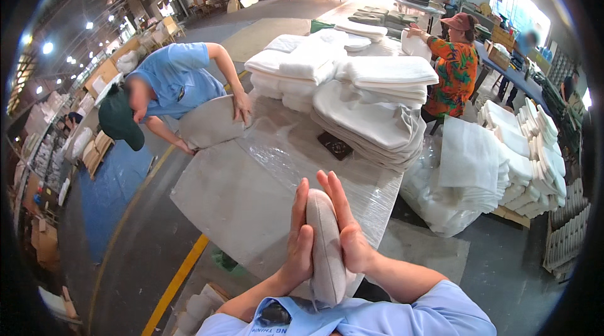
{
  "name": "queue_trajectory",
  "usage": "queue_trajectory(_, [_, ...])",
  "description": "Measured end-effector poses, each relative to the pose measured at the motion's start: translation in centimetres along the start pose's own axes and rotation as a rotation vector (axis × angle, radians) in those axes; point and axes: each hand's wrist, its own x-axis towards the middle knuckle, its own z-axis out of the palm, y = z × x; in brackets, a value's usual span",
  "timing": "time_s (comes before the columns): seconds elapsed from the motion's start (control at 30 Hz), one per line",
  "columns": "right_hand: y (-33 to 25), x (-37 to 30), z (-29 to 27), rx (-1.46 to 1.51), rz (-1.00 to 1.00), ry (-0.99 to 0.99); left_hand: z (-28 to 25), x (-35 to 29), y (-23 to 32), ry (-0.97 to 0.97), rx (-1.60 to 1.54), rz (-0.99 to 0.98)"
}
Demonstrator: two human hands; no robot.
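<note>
A grey fabric-covered cushion (326, 248) stands on edge close to my chest, its seam facing up. My left hand (299, 238) lies flat along its left side. From the opposite side my right hand (350, 229) presses, so the cushion is held between both palms with the fingers pointing away from me. Just beyond my fingertips is the plastic-covered table (277, 175). On it rests a pile of grey fabric covers (371, 119), with folded white padding (387, 72) on top and behind.
At the left, a co-worker in a dark cap (123, 116) handles another grey cushion (214, 123). Another person in a patterned shirt (452, 72) stands beyond the table. White pads (469, 150) are stacked at the right beside plastic wrap. A dark flat object (335, 145) lies by the covers.
</note>
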Motion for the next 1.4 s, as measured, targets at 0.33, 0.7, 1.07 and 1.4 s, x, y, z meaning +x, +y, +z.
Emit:
queue_trajectory(0.33, [2.3, 1.7, -0.5, 0.008, 0.07, -0.005, 1.0, -1.5, -1.0, 0.031, -0.127, -0.111])
queue_trajectory(0.7, [4.9, -4.2, -0.1, -0.23, 0.009, -0.113, 0.2, -4.8, -2.3, 0.025, -0.193, -0.063])
queue_trajectory(1.07, [6.6, -0.5, -1.0, -0.122, -0.06, 0.13, 0.3, -3.1, -7.1, 0.094, -0.396, -0.236])
queue_trajectory(1.4, [14.2, -5.3, -2.2, 0.033, 0.194, 0.319, 1.8, -5.9, -13.2, 0.099, -0.303, -0.41])
